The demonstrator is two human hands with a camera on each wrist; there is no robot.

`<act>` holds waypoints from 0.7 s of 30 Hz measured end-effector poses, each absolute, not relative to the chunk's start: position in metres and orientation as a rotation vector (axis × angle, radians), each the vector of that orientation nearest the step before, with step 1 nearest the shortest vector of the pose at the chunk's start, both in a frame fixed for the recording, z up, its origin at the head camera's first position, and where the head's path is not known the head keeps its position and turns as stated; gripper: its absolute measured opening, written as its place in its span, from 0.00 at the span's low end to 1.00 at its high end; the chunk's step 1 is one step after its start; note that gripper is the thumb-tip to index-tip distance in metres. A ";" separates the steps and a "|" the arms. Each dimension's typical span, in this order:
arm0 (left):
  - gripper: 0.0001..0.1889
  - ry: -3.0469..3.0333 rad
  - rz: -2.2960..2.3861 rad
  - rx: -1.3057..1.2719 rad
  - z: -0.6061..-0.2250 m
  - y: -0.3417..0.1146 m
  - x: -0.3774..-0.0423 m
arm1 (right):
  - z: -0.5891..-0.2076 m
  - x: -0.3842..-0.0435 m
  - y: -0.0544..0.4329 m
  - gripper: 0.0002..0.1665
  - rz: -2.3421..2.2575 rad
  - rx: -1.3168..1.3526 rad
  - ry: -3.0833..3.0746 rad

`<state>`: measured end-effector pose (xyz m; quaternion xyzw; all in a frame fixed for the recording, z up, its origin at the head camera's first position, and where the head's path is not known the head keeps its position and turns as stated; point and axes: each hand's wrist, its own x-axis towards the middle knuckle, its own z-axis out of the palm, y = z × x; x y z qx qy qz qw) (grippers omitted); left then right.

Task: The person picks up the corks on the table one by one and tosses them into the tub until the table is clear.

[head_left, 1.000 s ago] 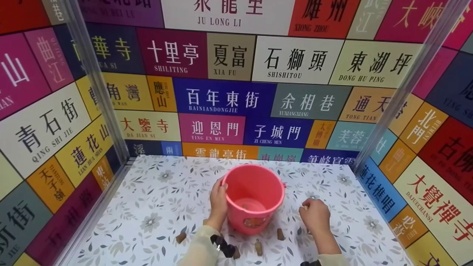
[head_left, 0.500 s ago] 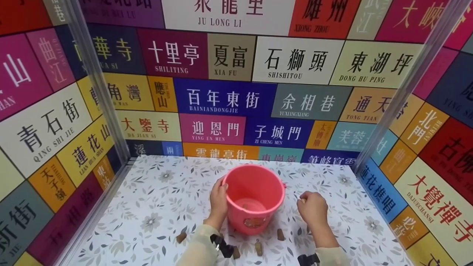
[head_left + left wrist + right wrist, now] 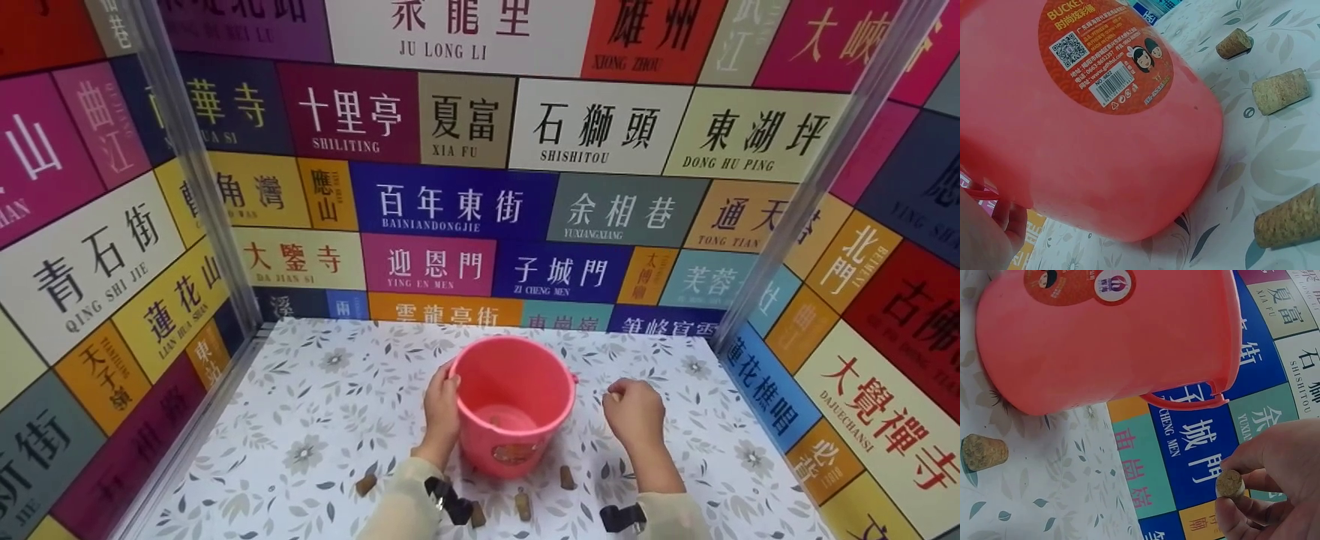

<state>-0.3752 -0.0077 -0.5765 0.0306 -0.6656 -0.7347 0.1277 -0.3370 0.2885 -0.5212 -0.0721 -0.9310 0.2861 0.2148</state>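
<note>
A pink plastic bucket (image 3: 516, 405) stands upright on the table with a round label on its side. My left hand (image 3: 441, 405) grips its left rim, thumb over the edge; in the left wrist view only part of that hand (image 3: 994, 236) shows. To the right of the bucket, apart from it, my right hand (image 3: 634, 414) pinches a small cork stopper (image 3: 1230, 484) between thumb and fingers. Several more corks lie in front of the bucket: one cork (image 3: 366, 484) at left, another cork (image 3: 523, 505) in the middle, and a third cork (image 3: 567, 478) at right.
The table (image 3: 304, 420) has a white leaf-and-flower cover. Colourful panels with printed place names form a back wall (image 3: 457, 195) and two side walls. Another cork (image 3: 478, 514) lies beside my left wrist strap. The bucket's handle (image 3: 1185, 404) hangs behind it.
My right hand has moved slightly up and toward the bucket, its fingers still pinching the cork. The left hand and bucket have stayed in place.
</note>
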 end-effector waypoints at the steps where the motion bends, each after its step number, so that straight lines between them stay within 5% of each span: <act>1: 0.23 -1.939 -2.133 0.090 -0.576 -0.008 -0.375 | -0.521 -0.338 0.288 0.10 0.794 -0.200 -2.577; 21: 0.23 -1.948 -2.164 0.095 -0.577 -0.007 -0.377 | -0.498 -0.350 0.273 0.13 0.863 -0.249 -2.583</act>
